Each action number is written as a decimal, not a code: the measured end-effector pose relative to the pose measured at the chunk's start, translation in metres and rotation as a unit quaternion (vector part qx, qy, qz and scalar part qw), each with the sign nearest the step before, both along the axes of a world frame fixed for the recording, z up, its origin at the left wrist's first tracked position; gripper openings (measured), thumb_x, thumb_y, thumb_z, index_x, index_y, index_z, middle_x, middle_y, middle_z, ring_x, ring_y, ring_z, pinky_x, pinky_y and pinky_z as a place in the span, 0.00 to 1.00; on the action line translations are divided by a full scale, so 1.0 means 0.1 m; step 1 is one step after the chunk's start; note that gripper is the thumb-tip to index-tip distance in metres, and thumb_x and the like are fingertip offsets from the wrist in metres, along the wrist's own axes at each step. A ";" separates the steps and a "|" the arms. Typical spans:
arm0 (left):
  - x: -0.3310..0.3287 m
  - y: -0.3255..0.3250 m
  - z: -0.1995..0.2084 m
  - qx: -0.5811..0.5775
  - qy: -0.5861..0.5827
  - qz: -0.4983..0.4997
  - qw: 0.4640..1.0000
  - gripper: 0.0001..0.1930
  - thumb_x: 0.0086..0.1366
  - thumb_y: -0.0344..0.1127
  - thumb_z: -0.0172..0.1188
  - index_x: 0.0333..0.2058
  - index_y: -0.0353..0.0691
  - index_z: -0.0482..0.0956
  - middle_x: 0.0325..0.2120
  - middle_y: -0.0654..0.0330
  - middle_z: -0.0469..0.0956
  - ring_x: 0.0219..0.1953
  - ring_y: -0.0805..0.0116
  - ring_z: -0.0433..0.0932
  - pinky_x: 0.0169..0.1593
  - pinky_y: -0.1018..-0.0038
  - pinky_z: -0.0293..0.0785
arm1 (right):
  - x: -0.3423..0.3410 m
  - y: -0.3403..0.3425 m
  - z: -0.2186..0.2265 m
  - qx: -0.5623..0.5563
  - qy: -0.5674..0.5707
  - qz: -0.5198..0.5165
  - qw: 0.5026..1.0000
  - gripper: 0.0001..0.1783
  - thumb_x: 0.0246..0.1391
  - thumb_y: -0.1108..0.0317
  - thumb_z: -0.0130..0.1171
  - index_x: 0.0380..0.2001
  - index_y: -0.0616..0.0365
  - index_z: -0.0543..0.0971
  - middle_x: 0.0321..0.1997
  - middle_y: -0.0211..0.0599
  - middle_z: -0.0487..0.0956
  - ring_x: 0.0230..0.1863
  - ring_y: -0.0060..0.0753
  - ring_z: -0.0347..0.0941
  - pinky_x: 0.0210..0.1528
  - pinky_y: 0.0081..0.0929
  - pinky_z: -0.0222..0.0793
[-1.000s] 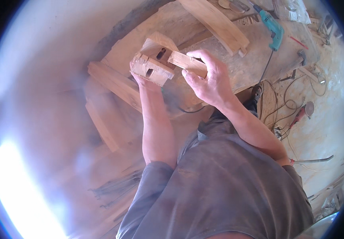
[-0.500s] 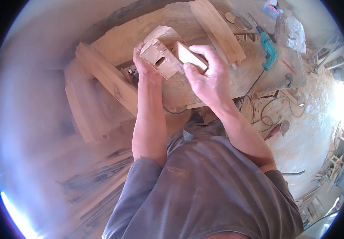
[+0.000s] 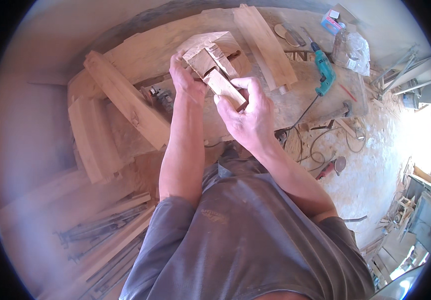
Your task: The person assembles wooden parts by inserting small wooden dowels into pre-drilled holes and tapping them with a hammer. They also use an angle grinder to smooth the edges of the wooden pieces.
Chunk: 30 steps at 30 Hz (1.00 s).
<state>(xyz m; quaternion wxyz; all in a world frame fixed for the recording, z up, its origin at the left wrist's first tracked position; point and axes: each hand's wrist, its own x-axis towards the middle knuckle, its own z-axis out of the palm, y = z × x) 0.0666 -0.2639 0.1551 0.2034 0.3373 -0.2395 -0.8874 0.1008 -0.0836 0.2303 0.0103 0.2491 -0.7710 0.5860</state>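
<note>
My left hand (image 3: 188,82) is closed round the side of a thick wooden block (image 3: 200,61), holding it above the bench. Slots are cut in the block's near face and in its right side. Between the thumb and fingers of my right hand (image 3: 249,107) is a short, flat wooden piece (image 3: 224,89). Its far end meets the block's near face at a slot; how deep it sits, if at all, I cannot tell.
Across the dusty workbench (image 3: 310,102) lie a long grooved timber (image 3: 265,47) and, at the left, another timber (image 3: 125,97). A teal power drill (image 3: 324,70) rests at the right, its cable trailing down. On the floor is a red grinder (image 3: 331,167). A plastic bag (image 3: 355,52) sits far right.
The block has turned in my left hand, so a different face shows. My right hand has swung the flat piece down and left, from the block's right side to its near face.
</note>
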 end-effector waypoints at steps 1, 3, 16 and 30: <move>-0.01 0.03 0.02 0.001 0.007 -0.001 1.000 0.34 0.64 0.55 0.52 0.60 0.35 0.70 0.56 0.45 0.75 0.57 0.46 0.76 0.60 0.48 0.75 | -0.01 0.00 -0.02 -0.011 -0.014 -0.009 1.000 0.20 0.52 0.69 0.72 0.42 0.60 0.72 0.29 0.49 0.83 0.29 0.47 0.85 0.29 0.38 0.78; -0.05 0.07 0.08 0.020 0.009 0.018 1.000 0.26 0.67 0.51 0.48 0.53 0.37 0.75 0.47 0.50 0.80 0.48 0.50 0.80 0.53 0.52 0.79 | -0.01 0.00 -0.09 -0.032 -0.042 -0.028 0.998 0.19 0.52 0.69 0.71 0.41 0.60 0.72 0.28 0.49 0.83 0.28 0.45 0.85 0.28 0.37 0.78; -0.12 0.30 -0.14 0.005 -0.010 -0.012 1.000 0.24 0.66 0.47 0.53 0.54 0.37 0.76 0.50 0.51 0.81 0.53 0.52 0.80 0.56 0.52 0.79 | 0.08 0.20 -0.13 0.038 -0.085 -0.131 0.987 0.18 0.54 0.67 0.69 0.39 0.62 0.70 0.25 0.54 0.81 0.27 0.51 0.83 0.28 0.41 0.77; -0.33 0.99 -0.54 -0.163 -0.205 -0.054 0.963 0.36 0.53 0.40 0.71 0.57 0.26 0.72 0.48 0.51 0.79 0.46 0.59 0.80 0.49 0.63 0.78 | 0.13 1.18 -0.85 -0.148 -0.368 -0.169 0.903 0.16 0.57 0.67 0.67 0.40 0.62 0.72 0.29 0.34 0.76 0.22 0.16 0.66 0.21 0.18 0.56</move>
